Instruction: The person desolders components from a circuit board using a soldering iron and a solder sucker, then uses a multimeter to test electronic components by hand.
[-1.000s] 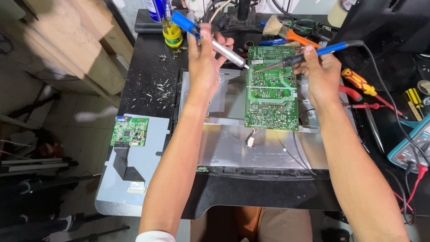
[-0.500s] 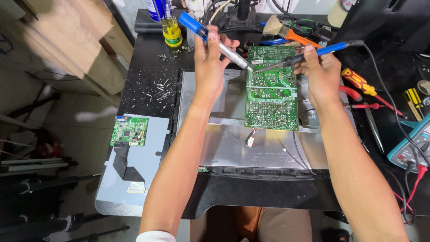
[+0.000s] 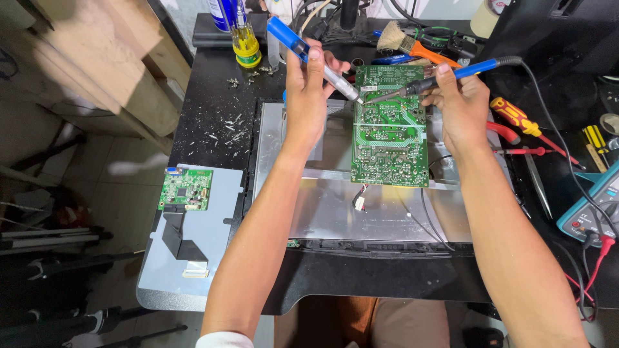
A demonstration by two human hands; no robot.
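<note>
A green circuit board (image 3: 391, 138) lies solder side up on a metal back panel (image 3: 361, 206). My left hand (image 3: 309, 96) grips a blue and silver desoldering pump (image 3: 309, 55), its tip down on the board's upper left corner. My right hand (image 3: 459, 103) holds a soldering iron (image 3: 445, 77) with a blue handle, whose tip meets the pump's tip at the same spot. A black cord runs from the iron off to the right.
A smaller green board (image 3: 187, 189) with a flat ribbon cable sits on a grey plate at the left. Loose screws (image 3: 229, 129) dot the black bench. Screwdrivers (image 3: 522, 122), a brush (image 3: 403, 40) and a multimeter (image 3: 596, 206) lie at the right.
My left hand has shifted slightly right and tilted the pump, bringing its tip closer to the iron's tip. The right hand stays almost still.
</note>
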